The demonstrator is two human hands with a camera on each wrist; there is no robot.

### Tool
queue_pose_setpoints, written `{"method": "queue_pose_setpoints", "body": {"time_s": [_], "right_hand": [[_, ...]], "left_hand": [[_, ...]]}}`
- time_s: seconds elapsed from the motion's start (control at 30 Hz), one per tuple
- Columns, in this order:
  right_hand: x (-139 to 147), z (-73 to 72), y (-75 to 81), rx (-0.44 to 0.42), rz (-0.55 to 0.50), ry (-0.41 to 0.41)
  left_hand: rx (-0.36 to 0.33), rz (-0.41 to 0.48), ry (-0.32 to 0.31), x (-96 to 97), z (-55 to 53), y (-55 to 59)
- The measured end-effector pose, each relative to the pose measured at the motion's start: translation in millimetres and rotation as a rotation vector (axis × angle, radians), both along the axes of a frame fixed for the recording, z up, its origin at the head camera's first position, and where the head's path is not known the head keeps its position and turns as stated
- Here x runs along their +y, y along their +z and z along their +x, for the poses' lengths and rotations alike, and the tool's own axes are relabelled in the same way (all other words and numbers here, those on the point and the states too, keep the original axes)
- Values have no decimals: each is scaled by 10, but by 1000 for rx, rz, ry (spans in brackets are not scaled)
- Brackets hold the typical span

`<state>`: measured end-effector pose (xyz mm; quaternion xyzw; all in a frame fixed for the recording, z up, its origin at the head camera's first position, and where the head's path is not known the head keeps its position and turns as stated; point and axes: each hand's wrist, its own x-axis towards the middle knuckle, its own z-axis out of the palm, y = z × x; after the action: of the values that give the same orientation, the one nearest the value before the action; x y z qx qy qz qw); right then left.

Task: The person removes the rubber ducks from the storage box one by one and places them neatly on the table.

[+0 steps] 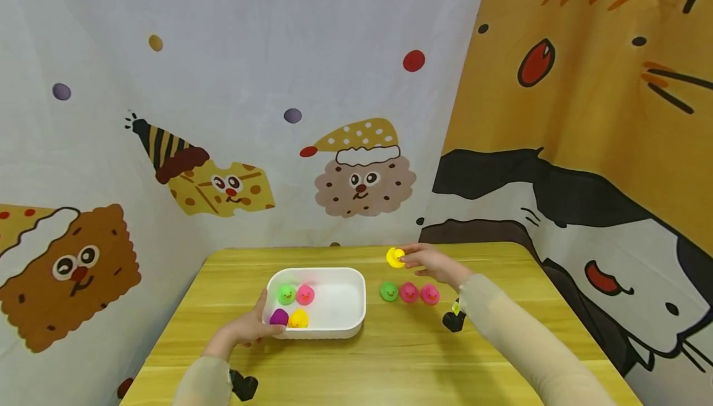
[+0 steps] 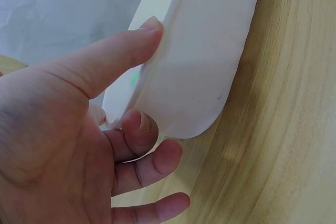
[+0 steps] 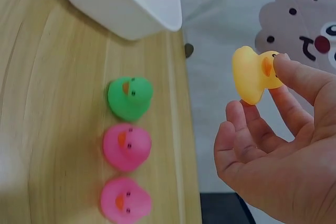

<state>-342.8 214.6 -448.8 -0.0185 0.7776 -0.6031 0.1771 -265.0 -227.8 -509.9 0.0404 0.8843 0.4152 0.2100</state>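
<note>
At the far left, a white cloth backdrop printed with cartoon figures shows a brown biscuit face. A cream sleeve and a black device at the wrist lead to the left hand. Its fingers grasp the near left corner of a white, rounded rectangular plastic box, the thumb on the near rim; the box stands on a light yellowish wood-grain table.

In the box's left half sit four small toys: a green rubber duck and a pink rubber duck side by side towards the back, with a purple toy and a yellow toy along the near wall, both partly hidden by the rim.

Right of the box, a bright green duck, a first deep-pink duck and a second deep-pink duck form a close row on the table. Above and behind this row, raised clear of the table, is a glossy yellow rubber duck, pinched by the fingers of the right hand, the thumb against its head. At the far right, the cloth bears a large orange cat print.
</note>
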Motion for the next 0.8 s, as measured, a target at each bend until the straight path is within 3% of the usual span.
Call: {"method": "queue_pose_setpoints", "body": {"time_s": [0.4,0.8], "right_hand": [[395,52,-139,-43,-1,-79],[677,130,-216,-40,28,-107]], "left_hand": [[-9,-5,5,3,5,10],[-2,-10,0,-2,0,2]]}}
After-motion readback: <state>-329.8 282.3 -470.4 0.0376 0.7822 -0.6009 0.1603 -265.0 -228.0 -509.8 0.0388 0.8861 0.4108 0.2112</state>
